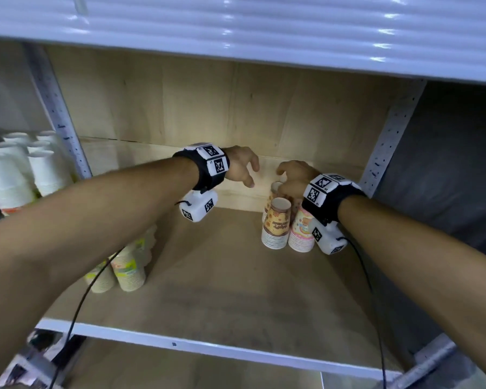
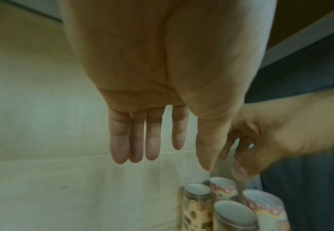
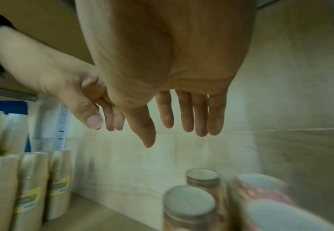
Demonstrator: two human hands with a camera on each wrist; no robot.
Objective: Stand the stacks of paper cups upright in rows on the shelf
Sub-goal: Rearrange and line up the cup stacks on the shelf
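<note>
Both my hands hover loose, holding nothing: right hand (image 1: 293, 175) directly over the patterned cup stacks (image 1: 275, 226), left hand (image 1: 240, 167) just to their left. The stacks stand upright, far right on the shelf (image 1: 208, 290), straight beneath my right fingers (image 3: 183, 112).

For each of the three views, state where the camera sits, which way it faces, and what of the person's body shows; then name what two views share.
Head: worn on the head, facing forward and down into the shelf; both forearms, left hand, right hand.
Left wrist: under the left wrist, looking along the open fingers toward the back panel.
Right wrist: likewise, along the right palm.
Shared: both wrist views show the patterned cup stacks below.
</note>
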